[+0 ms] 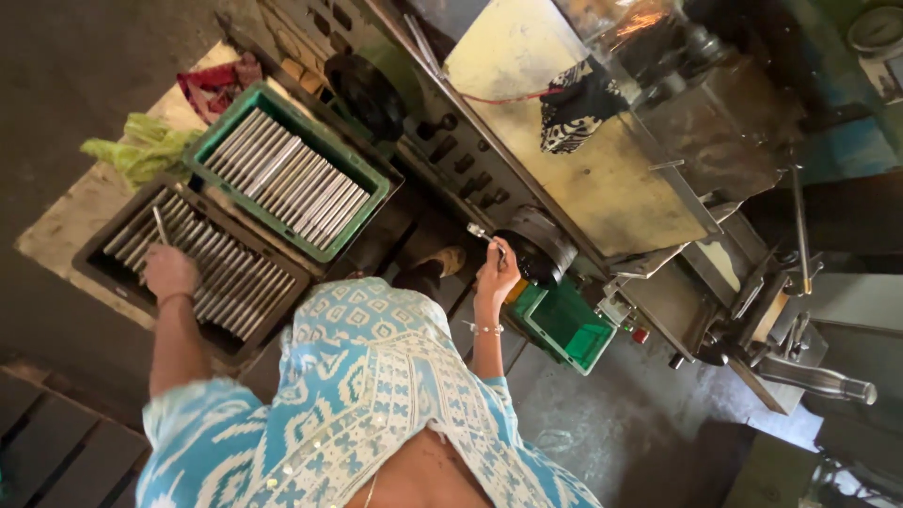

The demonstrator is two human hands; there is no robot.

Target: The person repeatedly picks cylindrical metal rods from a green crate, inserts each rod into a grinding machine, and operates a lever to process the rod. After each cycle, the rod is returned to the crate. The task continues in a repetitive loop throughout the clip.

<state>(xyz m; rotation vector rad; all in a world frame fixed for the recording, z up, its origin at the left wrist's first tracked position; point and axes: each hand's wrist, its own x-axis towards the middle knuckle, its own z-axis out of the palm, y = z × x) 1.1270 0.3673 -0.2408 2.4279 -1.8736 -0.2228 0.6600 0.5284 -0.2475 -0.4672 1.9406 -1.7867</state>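
My left hand point(169, 273) grips a thin metal rod point(160, 226) over a dark crate point(103, 282) filled with several similar rods lying side by side. My right hand point(496, 273) is raised at the machine and holds a short metal rod point(480, 232) right beside the round black chuck point(541, 246). Bracelets circle both wrists. My blue and white patterned garment fills the bottom of the view.
A green crate point(212, 132) of metal rods sits beyond the dark one. A small green bin point(564, 325) stands under the chuck. The machine point(583, 179) has a yellowish panel with a patterned cloth point(574, 108). A steel bottle point(818, 381) lies at the right.
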